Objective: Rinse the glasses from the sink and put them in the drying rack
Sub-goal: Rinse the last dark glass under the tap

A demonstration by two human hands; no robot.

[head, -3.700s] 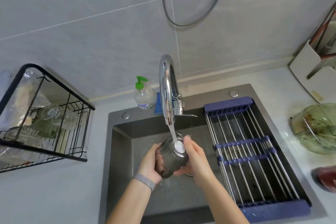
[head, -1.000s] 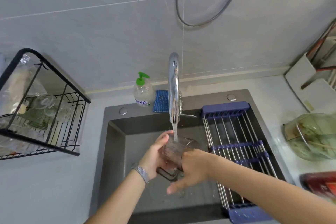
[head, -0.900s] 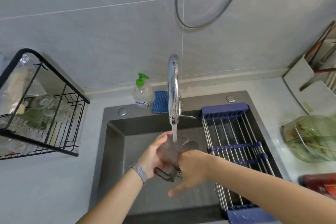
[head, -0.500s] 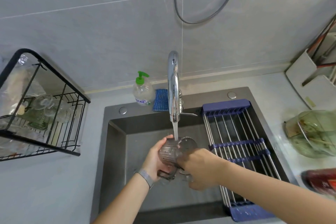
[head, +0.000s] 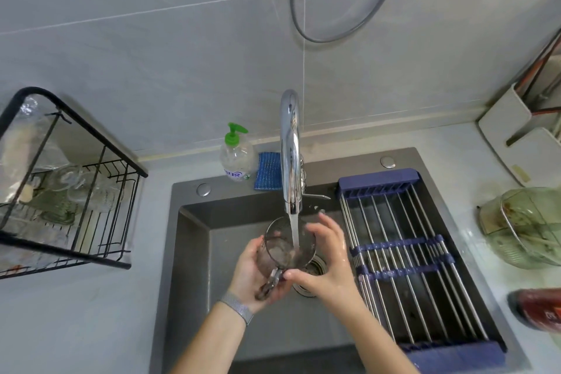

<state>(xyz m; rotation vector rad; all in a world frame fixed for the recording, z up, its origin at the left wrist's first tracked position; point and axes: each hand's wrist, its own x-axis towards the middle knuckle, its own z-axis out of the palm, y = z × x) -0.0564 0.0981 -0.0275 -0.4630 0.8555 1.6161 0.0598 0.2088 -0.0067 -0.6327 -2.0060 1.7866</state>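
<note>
- While water runs from the chrome faucet (head: pixel 290 149) at the frame's centre, a ribbed glass mug (head: pixel 283 247) sits under the stream, mouth up, over the grey sink (head: pixel 194 252).
- The left hand (head: pixel 253 273) cups the mug from the lower left, its fingers curled round the wall and base; the mug's handle (head: pixel 271 282) points down toward the palm.
- A grey band (head: pixel 238 310) circles the left wrist.
- The right hand (head: pixel 329 258) is on the mug's right side: its thumb touches the mug near the top of the handle, while its fingers are spread and lifted beside the rim, so the hand is loose, not clamped.
- The drain (head: pixel 315 264) shows just behind the mug, between the two hands.
- A roll-up rack (head: pixel 403 252) of steel bars with blue ends spans the sink's right half.
- At the left edge of the frame a black wire drying rack (head: pixel 91 212) stands on the tabletop (head: pixel 76 313), with clear glassware (head: pixel 76 188) inside.
- Behind the sink, a soap bottle (head: pixel 236 155) with a green pump stands beside a blue sponge (head: pixel 268 171).
- On the right edge sits a green glass bowl (head: pixel 525 225), with a red packet (head: pixel 540 307) below it.
- A grey hose (head: pixel 328 36) loops on the tiled wall at the top.
</note>
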